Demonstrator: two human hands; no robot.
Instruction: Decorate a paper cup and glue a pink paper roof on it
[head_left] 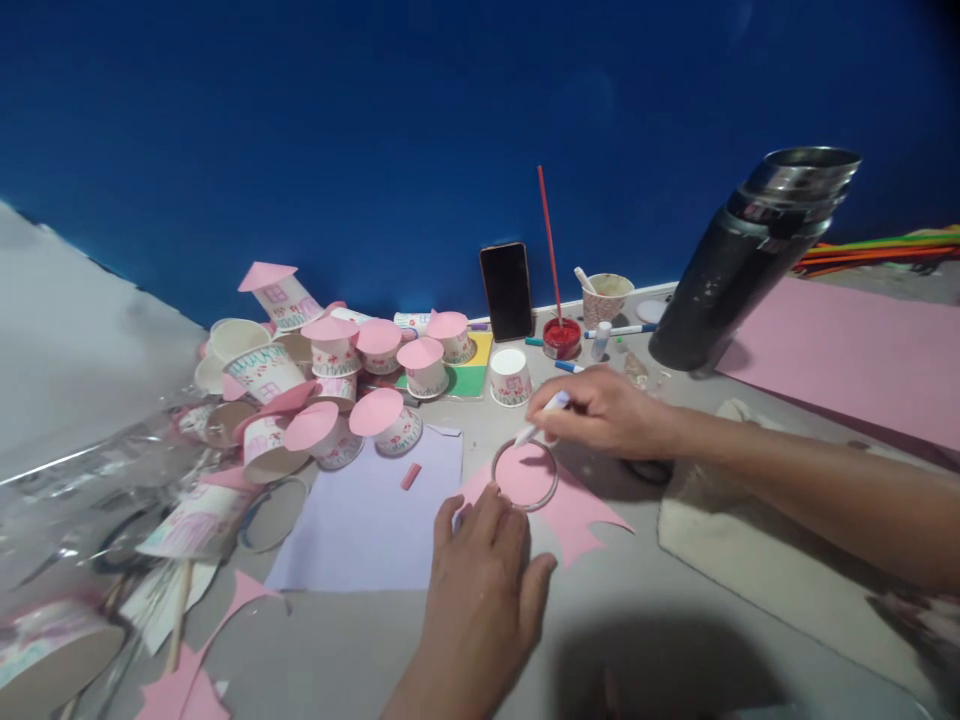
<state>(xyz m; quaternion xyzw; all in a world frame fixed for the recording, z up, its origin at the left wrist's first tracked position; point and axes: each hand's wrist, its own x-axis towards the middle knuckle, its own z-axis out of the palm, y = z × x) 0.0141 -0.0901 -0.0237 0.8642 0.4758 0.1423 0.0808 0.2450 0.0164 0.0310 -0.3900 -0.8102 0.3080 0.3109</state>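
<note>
In my right hand (604,412) is a white marker with a pale purple end (556,402), its tip down at the far rim of a thin grey ring (556,482). The ring lies flat on a cut piece of pink paper (577,510). My left hand (484,585) rests palm down, fingers stretched out and fingertips at the ring's near left edge, over the paper. Beyond the ring stands a white paper cup (511,378) with a drawn pink window. To the left, a small pink stick-shaped piece (410,476) lies on a lilac sheet (367,530).
Several decorated cups with pink cone roofs (379,410) crowd the left. A phone (506,292) leans on the blue wall (375,150). Red paint pot (562,340), patterned cup (606,300) and dark flask (739,265) stand behind. A cream cloth (750,560) lies under my right forearm.
</note>
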